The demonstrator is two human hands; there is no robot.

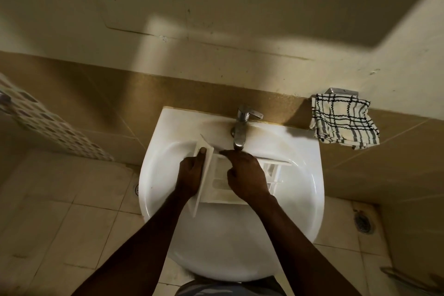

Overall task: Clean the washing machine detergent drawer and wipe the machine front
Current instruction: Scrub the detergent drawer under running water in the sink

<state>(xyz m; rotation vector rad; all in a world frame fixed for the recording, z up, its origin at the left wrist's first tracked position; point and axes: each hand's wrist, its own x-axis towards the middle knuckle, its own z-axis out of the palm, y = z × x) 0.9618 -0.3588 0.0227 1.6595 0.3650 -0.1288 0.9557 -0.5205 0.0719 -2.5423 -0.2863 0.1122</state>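
The detergent drawer lies across the sink near its back edge, long axis left-right, front panel pointing left. Left hand fingers grip that panel. Right hand covers the compartments, its grasp unclear.

So it's a rounded white ceramic sink, with a chrome single-lever tap mounted on its back rim and a white plastic detergent drawer sitting across the bowl, right under the spout.

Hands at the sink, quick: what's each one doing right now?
Left hand: holds the drawer by its front panel, thumb pressed on it.
Right hand: on the drawer below the tap, fingers bent; grip cannot be told.
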